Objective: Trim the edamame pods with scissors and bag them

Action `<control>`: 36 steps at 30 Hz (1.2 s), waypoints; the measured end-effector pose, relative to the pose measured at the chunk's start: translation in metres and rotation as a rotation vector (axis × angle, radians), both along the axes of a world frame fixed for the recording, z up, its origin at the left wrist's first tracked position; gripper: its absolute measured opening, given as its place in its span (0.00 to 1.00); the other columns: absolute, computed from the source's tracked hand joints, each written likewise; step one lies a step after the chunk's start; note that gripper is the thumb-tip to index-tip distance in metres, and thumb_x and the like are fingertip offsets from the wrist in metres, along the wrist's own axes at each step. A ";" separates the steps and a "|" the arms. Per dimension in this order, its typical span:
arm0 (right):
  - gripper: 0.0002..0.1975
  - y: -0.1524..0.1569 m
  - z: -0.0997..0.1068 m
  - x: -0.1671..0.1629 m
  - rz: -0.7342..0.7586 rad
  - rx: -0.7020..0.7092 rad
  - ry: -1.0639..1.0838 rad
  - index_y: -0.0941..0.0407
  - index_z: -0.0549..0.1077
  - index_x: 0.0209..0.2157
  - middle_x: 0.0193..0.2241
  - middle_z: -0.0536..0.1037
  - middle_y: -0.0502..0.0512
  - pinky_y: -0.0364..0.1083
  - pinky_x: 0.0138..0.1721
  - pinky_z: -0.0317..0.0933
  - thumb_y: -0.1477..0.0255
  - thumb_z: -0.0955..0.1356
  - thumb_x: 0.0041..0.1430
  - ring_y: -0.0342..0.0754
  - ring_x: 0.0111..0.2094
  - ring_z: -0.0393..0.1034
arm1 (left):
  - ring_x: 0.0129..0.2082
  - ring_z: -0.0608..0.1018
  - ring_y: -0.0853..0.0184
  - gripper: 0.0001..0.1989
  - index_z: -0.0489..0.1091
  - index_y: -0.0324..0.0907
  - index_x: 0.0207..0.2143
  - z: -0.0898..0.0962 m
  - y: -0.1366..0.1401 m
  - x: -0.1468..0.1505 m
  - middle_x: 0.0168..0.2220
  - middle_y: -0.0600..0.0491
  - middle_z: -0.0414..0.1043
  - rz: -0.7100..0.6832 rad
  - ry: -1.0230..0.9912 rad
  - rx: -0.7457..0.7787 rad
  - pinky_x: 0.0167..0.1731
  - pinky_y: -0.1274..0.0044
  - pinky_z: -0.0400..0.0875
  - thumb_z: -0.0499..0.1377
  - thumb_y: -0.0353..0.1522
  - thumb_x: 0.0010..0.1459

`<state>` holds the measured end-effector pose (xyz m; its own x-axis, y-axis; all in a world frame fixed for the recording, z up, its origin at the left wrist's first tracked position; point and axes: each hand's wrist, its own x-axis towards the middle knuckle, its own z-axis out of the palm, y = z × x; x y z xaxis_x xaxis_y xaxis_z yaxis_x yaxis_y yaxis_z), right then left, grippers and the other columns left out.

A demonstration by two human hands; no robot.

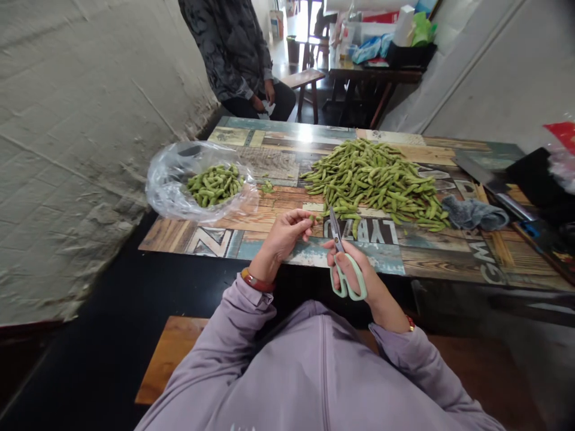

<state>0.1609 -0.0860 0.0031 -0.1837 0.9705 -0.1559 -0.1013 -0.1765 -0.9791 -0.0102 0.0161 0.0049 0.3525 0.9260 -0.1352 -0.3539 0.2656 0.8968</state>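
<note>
The left hand (287,231), with a reddish-brown banded watch (257,280) at its wrist, has thumb and fingertips pinched together above the near edge of the patchwork wood-print table (442,261). Between them is a small green piece (311,219) (mostly hidden by the fingers, so I cannot tell whether it is a whole pod or a fragment). The right hand (362,269) is curled around the pale green, looped handles of a pair of metal-bladed scissors (336,238), whose blades point away from the body and stand nearly closed, just beside the left fingertips.

Beyond the scissors, a broad heap of slender green bean pods (372,182) spreads over the middle and right of the tabletop, a few loose ones lying at its near edge. To the left, a crumpled, clear plastic bag (164,187) lies open around a smaller batch of plump green pods (215,185). Small green scraps (267,187) lie between bag and heap. A bunched gray cloth (475,214) touches or nearly touches the heap's right side, and a broad-bladed metal knife (483,172) lies behind it.

Across the table, a person in a dark patterned jacket (231,51) sits with both hands low, holding something white.
</note>
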 end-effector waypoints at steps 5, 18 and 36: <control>0.24 -0.005 0.010 0.001 0.078 0.034 -0.167 0.54 0.66 0.48 0.28 0.71 0.47 0.42 0.20 0.63 0.49 0.65 0.63 0.41 0.20 0.69 | 0.16 0.71 0.77 0.19 0.72 0.37 0.35 0.001 -0.004 -0.003 0.26 0.54 0.76 -0.085 0.009 0.005 0.15 0.84 0.63 0.72 0.39 0.45; 0.20 -0.007 0.015 -0.003 0.119 0.056 -0.331 0.53 0.67 0.50 0.32 0.69 0.47 0.40 0.19 0.66 0.55 0.65 0.64 0.39 0.21 0.67 | 0.12 0.65 0.80 0.21 0.70 0.36 0.29 0.006 -0.007 -0.005 0.21 0.56 0.72 -0.108 0.086 0.022 0.12 0.86 0.56 0.72 0.42 0.44; 0.22 -0.002 0.002 -0.008 0.089 0.042 -0.429 0.54 0.69 0.47 0.22 0.70 0.45 0.39 0.14 0.61 0.51 0.62 0.65 0.40 0.15 0.65 | 0.11 0.61 0.81 0.21 0.68 0.36 0.27 0.006 -0.008 -0.005 0.18 0.60 0.66 -0.134 0.119 0.052 0.12 0.85 0.51 0.71 0.42 0.45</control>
<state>0.1533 -0.0878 0.0055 -0.1936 0.9610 -0.1975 0.3301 -0.1258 -0.9355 -0.0151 0.0078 0.0109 0.4570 0.8789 -0.1369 -0.2087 0.2556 0.9440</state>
